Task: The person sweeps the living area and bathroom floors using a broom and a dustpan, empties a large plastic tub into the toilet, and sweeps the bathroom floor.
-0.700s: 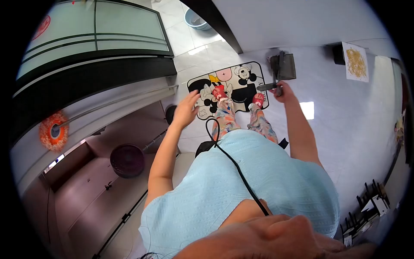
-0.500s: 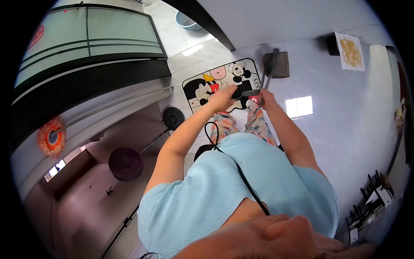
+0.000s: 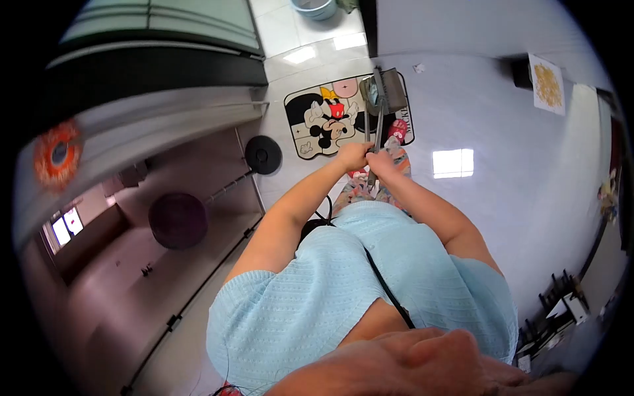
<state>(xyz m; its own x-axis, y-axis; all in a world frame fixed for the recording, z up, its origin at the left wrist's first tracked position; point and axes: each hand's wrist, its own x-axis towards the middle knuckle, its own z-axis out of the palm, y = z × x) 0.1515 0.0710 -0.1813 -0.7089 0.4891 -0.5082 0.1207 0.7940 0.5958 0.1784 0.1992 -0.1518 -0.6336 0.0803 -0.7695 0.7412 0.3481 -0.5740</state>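
Note:
A dark broom head and a grey-brown, see-through dustpan overlap at the far edge of the cartoon floor mat. Something pale blue shows beside the broom head, too small to name. Two long grey handles run from them towards my body. My left hand is closed around the handles' near part. Close against it, my right hand is also closed there. Which handle each hand grips I cannot tell. A handle end sticks out below my hands.
My feet, in red slippers, are on the mat. To the left stand a railing and a black round disc. A light blue basin sits beyond the mat. A white sheet with yellowish bits lies at the upper right, by the wall.
The broom and dustpan have moved left onto the mat. My left hand, earlier apart with its fingers loose, has closed on the handles beside my right hand. My view has shifted slightly.

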